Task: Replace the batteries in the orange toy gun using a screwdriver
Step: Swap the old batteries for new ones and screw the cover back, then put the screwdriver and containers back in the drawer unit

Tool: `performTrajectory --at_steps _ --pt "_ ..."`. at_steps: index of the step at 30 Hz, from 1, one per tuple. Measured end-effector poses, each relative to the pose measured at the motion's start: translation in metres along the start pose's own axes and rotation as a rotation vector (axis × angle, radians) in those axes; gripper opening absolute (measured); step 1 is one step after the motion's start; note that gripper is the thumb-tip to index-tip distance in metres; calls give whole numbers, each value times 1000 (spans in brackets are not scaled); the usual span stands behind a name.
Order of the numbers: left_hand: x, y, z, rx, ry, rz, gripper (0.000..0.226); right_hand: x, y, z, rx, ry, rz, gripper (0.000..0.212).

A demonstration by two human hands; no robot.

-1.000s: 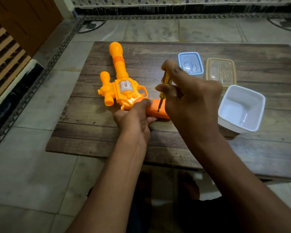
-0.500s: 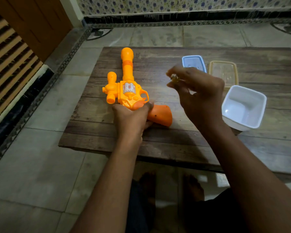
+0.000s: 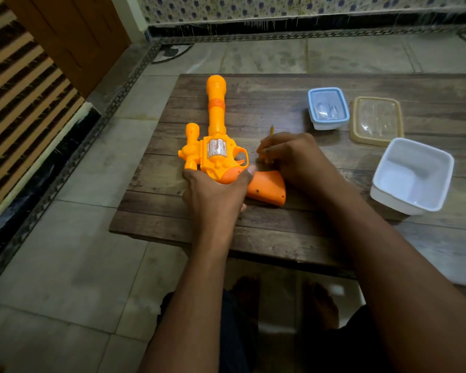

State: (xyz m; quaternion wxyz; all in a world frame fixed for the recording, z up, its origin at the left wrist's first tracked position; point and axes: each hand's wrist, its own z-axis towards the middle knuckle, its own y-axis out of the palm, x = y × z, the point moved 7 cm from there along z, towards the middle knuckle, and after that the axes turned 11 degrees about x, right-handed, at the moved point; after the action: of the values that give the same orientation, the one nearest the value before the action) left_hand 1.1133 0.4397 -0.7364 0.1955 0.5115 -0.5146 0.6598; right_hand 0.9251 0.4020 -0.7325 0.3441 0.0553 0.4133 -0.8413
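The orange toy gun (image 3: 217, 146) lies flat on the low wooden table (image 3: 293, 227), barrel pointing away, darker orange grip (image 3: 267, 187) toward me with small screw holes showing. My left hand (image 3: 215, 195) grips the gun's body just behind the trigger. My right hand (image 3: 293, 160) is down on the table right of the trigger guard, fingers curled round the yellow-handled screwdriver (image 3: 271, 129), of which only one end sticks out beyond the fingers.
A small blue-lidded box (image 3: 328, 107) and a flat beige-rimmed lid (image 3: 377, 121) sit at the back right. An open white square container (image 3: 412, 176) stands near the right edge. Tiled floor surrounds the table; my feet show beneath it.
My right hand lifted the screwdriver off the gun's grip, then came down onto the table beside the trigger guard. My left hand stays on the gun.
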Motion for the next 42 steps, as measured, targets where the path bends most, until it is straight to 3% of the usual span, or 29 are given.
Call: performTrajectory --at_steps 5,10,14,17,22,27,33,38,40,42 --pt "-3 -5 2 16 66 96 80 0 4 0 -92 -9 4 35" --pt "8 -17 -3 120 156 141 49 -2 1 0 -99 43 5 44" --pt "20 -21 -5 223 276 122 33 -5 -20 -1 -7 152 -4 48" --pt "39 -15 -16 231 428 39 18 -10 -54 -6 160 252 -33 44" --pt "69 30 -49 27 616 -92 8 -26 -117 -25 384 299 -101 27" --pt "84 86 -96 -307 776 -89 7 -9 -164 -54 461 421 -258 26" --pt "79 129 -125 -614 571 -115 29 36 -194 -100 364 892 -535 32" --pt "76 143 -129 -684 459 -180 13 52 -199 -116 310 1056 -470 47" --pt "81 145 -128 -680 508 -160 10 55 -205 -121 340 1103 -465 47" --pt "95 149 -129 -617 674 -79 15 57 -213 -126 374 1139 -455 45"
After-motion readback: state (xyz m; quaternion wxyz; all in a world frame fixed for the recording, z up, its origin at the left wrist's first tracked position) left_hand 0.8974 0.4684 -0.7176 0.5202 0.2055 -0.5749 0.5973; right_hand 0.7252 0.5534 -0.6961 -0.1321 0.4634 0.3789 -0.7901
